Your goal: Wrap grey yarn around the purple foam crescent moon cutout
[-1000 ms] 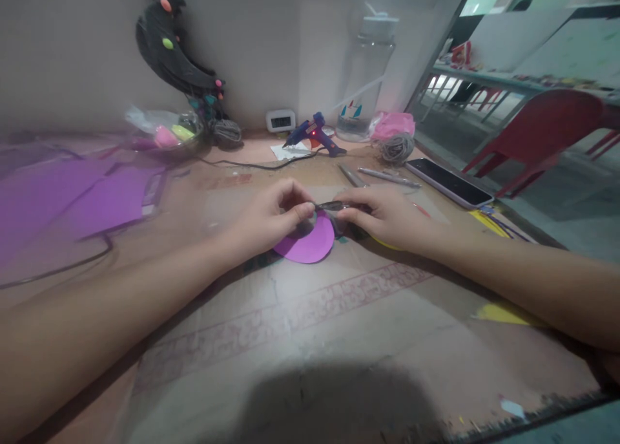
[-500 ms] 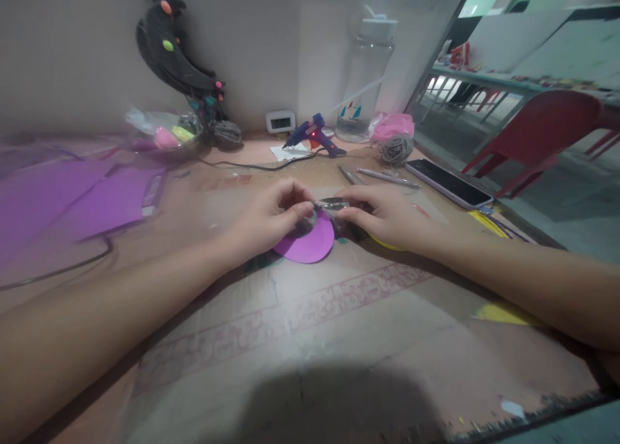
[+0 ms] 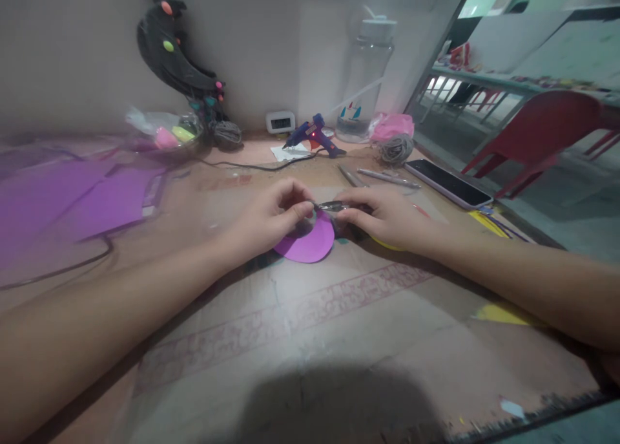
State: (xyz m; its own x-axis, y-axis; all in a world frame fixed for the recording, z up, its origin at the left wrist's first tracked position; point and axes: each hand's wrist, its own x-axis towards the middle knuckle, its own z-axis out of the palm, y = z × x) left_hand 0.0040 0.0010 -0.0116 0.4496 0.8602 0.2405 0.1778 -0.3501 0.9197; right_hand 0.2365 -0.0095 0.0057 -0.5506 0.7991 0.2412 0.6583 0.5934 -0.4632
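Right hand (image 3: 387, 216) clamped on metal tool (image 3: 334, 206) at its nine o'clock; left hand (image 3: 278, 214) pinched together, contents indistinct (purple disc (image 3: 312, 245) at its four o'clock).

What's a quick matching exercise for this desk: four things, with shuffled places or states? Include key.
Things
1. Glue gun
2. Right hand
3. Phone
4. Rounded purple piece

Places or states
A. Lies along the right edge of the desk, dark screen up
B. Shows just below the thumb of the left hand in the picture
C. Shows a red light, near the small white clock
D. Has its fingers on a metal tool

Pairs: 1-C, 2-D, 3-A, 4-B
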